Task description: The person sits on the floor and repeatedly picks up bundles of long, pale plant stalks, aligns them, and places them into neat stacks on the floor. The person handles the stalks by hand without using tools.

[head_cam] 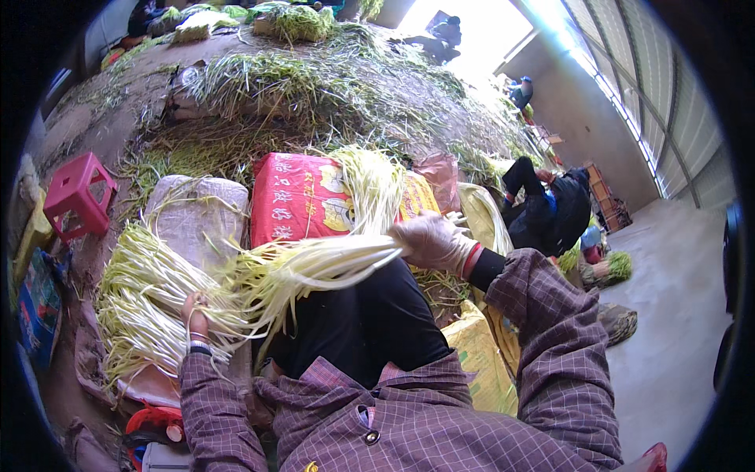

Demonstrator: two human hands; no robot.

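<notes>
My right hand (433, 243), in a pale glove, grips the white root ends of a bunch of long yellow-white leafy stalks (318, 265), held sideways above my lap. The leafy tips trail left towards my bare left hand (196, 312), whose fingers are curled at the edge of a large heap of the same stalks (147, 307). Whether that hand grips any stalks I cannot tell. Another bunch of stalks (373, 189) lies over a red printed sack (298, 200) in front of my knees.
A pink plastic stool (81, 197) stands at the left beside a whitish sack-covered block (197, 206). Yellow woven sacks (481, 360) lie by my right leg. A person in dark clothes (554, 206) sits at the right. Loose green stalks (259, 82) litter the floor ahead.
</notes>
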